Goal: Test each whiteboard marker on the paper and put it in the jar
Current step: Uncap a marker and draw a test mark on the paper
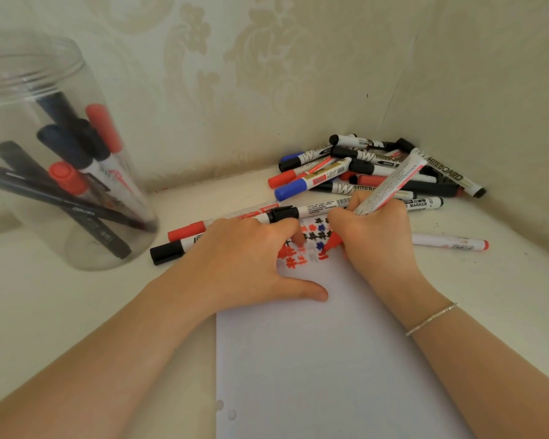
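While my right hand [373,236] grips the red marker [390,185] mid-barrel, tip on the paper [330,359], my left hand [248,261] presses flat beside it; light, stiff, smooth plastic, best held mid-barrel.

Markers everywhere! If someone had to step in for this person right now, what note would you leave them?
Right hand: grips an uncapped red marker, tip on the paper.
Left hand: pressed flat on the paper's top left corner.
Done: several markers stand in the clear jar; red, black and blue test marks fill the paper's top.
Left: finish this test, cap it, jar it, then work through the pile in the corner and the loose markers near the paper.
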Available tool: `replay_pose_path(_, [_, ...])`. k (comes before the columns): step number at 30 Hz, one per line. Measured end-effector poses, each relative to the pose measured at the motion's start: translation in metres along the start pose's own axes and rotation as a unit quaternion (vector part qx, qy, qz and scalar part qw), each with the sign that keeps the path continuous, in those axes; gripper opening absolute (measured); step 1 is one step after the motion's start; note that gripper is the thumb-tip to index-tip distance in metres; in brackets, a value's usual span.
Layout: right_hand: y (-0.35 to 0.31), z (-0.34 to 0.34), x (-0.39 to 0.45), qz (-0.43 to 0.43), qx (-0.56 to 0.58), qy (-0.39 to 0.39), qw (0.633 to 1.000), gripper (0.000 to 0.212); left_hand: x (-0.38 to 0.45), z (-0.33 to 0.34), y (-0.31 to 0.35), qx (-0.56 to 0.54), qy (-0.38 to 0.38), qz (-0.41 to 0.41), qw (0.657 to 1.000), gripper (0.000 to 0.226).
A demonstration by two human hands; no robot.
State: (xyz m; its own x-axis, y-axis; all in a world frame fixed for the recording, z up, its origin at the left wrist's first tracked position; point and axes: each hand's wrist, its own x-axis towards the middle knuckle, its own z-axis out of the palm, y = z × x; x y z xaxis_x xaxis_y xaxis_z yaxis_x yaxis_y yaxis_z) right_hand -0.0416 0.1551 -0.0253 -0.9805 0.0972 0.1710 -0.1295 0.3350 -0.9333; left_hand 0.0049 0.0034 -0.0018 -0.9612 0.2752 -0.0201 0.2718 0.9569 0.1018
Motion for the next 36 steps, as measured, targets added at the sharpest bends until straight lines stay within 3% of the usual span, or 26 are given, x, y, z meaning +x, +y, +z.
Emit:
replay_pose_path(6, [0.000,0.003,-0.001,-0.011,-0.026,-0.006,1.000,0.029,-0.001,0.000,0.000,0.001,0.015,-0.001,1.000,0.074])
replay_pose_path(11, [0.000,0.000,0.000,0.001,-0.009,0.008,1.000,0.021,0.000,0.001,-0.001,-0.018,0.007,-0.004,1.000,0.076])
replay_pose_path(18, [0.000,0.002,-0.002,-0.017,-0.024,-0.012,0.999,0.029,-0.002,0.001,0.000,-0.023,0.010,-0.005,1.000,0.078])
replay_pose_path(22, [-0.002,-0.005,0.000,0.003,0.124,0.002,0.992,0.025,-0.003,0.002,-0.003,-0.075,0.025,-0.007,0.997,0.074])
replay_pose_path(24, [-0.005,-0.009,0.000,-0.001,0.205,-0.031,0.978,0.025,-0.003,0.006,-0.006,-0.127,0.045,-0.008,0.991,0.063])
replay_pose_path(27, [-0.010,-0.013,-0.001,0.036,0.362,-0.108,0.925,0.013,-0.002,0.011,-0.010,-0.181,0.053,-0.010,0.982,0.053])
replay_pose_path(29, [-0.010,-0.015,-0.001,0.077,0.432,-0.135,0.888,0.022,-0.001,0.011,-0.011,-0.197,0.046,-0.018,0.979,0.052])
replay_pose_path(36, [-0.010,-0.011,-0.003,0.044,0.361,-0.146,0.920,0.024,-0.001,0.010,-0.011,-0.197,0.045,-0.022,0.979,0.047])
